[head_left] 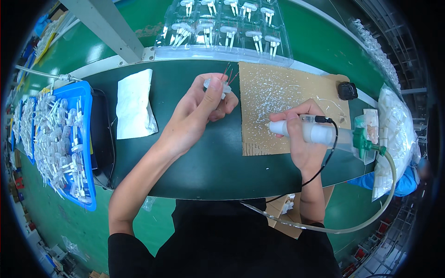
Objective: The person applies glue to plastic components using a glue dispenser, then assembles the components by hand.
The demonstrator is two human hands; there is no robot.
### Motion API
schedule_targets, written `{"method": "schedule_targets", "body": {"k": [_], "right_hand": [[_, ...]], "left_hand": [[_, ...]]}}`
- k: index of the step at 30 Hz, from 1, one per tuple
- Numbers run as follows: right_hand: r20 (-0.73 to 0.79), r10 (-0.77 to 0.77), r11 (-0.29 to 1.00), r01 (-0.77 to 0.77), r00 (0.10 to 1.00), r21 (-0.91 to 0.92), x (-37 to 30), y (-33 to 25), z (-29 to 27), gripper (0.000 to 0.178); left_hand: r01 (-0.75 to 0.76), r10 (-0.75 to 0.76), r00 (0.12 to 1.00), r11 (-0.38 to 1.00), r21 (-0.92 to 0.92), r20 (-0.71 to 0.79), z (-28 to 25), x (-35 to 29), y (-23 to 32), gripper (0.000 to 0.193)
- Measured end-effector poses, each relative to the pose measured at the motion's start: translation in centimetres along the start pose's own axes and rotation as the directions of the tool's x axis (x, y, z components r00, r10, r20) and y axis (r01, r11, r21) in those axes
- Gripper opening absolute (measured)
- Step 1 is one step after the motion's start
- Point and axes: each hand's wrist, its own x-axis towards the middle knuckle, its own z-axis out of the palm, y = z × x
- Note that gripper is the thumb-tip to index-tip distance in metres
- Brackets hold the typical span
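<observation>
Over the desk (208, 162) and cardboard (254, 147), the right hand (303, 146) is gripping a white syringe (320, 133), fingers partly hiding it. Left of the cardboard, the left hand (198, 105) is pinching a translucent part (225, 89), partly covered by the thumb.

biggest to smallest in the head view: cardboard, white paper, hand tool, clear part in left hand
1. Cardboard
2. White paper and hand tool: too alike to rank
3. Clear part, partly hidden by left hand

translucent part (225, 89): red-wired, left grip (200, 105) | white syringe (321, 133): pointing leftward, right grip (305, 150)
</observation>
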Motion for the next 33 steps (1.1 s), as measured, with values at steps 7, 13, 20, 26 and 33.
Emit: {"method": "schedule_targets", "body": {"k": [7,13,20,26,33], "right_hand": [[-0.058,-0.198,0.979,0.200,0.979,0.032,-0.3,-1.5,0.1,0.017],[0.035,-0.628,0.773,0.619,0.777,0.134,-1.5,-3.4,0.6,0.020],[0.118,-0.681,0.730,0.657,0.722,0.191,-2.1,-3.3,1.6,0.019],[0.144,-0.687,0.726,0.662,0.713,0.187,-2.0,-3.2,1.9,0.017],[0.136,-0.681,0.730,0.654,0.719,0.197,-2.0,-3.4,2.1,0.017]], "left_hand": [[-0.078,0.104,0.981,0.985,-0.157,0.164,0.5,0.1,0.3,0.039],[0.049,0.072,0.953,0.921,-0.386,0.293,0.7,-0.2,-0.3,0.045],[0.073,0.080,0.934,0.911,-0.405,0.349,0.9,-0.3,-0.2,0.045],[0.054,0.105,0.925,0.915,-0.399,0.364,0.6,-0.5,-0.2,0.043],[0.029,0.133,0.923,0.911,-0.411,0.360,0.7,-0.3,-0.4,0.041]]}}
